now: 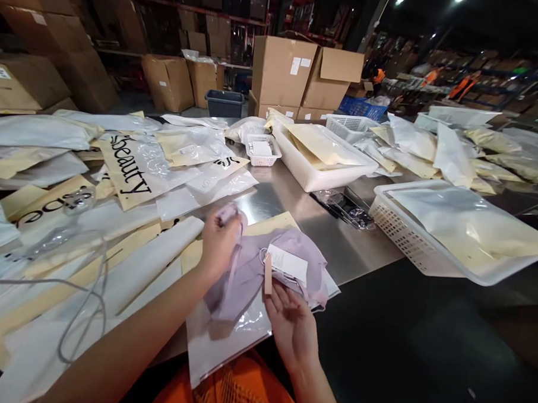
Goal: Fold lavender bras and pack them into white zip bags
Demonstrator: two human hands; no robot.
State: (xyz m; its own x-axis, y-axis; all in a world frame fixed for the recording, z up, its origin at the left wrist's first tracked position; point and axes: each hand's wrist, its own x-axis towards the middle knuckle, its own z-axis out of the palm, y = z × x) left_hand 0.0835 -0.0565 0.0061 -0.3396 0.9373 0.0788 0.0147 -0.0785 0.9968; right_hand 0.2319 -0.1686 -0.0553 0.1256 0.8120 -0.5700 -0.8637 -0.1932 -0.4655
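Note:
A lilac garment (pixel 257 263) with a thin strap lies on a clear-fronted plastic bag (pixel 227 348) at the table's near edge. My left hand (pixel 222 241) is closed around a bunched part of it, lifted a little at the garment's left. My right hand (pixel 293 324) is palm up with its fingers stretched out, their tips partly hidden beneath the garment's lower edge. A white hang tag (pixel 287 265) and a narrow pinkish-brown tag (pixel 268 274) lie on top, just above those fingers.
Piled plastic mailers (pixel 132 166) cover the left side, a grey cable (pixel 100 277) across them. A white basket (pixel 405 231) holding a bag stands right; a white bin (pixel 315 174) is behind. Clear-and-black packaged items (pixel 344 208) lie between them. Cardboard boxes (pixel 283 71) stand beyond.

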